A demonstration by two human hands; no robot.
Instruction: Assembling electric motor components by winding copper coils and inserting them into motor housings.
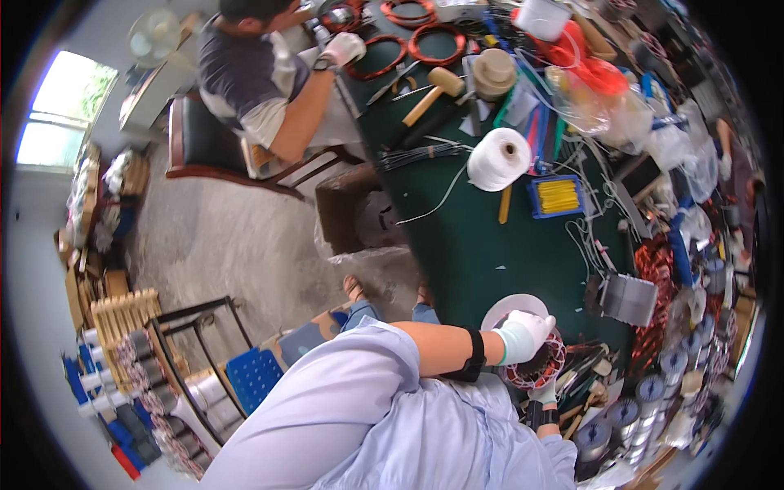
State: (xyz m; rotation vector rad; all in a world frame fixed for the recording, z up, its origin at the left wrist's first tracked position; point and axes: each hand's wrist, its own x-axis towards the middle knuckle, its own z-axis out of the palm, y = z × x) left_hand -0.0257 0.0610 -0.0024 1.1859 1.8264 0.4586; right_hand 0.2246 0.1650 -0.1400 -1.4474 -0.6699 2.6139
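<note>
My left hand [527,335], in a white glove, is at the top side of a motor stator [549,374] with copper windings laced in white cord. Its fingers are bent together, and whatever they pinch is too small to make out. Below it, my gloved right hand [545,394] grips the lower rim of the stator, its fingers partly hidden. A white round disc [502,309] lies just behind my left hand on the green table [474,261]. Farther up the table stands a spool of white cord [498,159], its loose end trailing left.
A blue tray of yellow strips [559,197], a mallet [433,94] and copper coils [437,45] lie farther back. Tools [584,371] and wire spools [625,412] crowd the right. A co-worker [253,82] sits across at the left, beside a box [347,212] on the floor.
</note>
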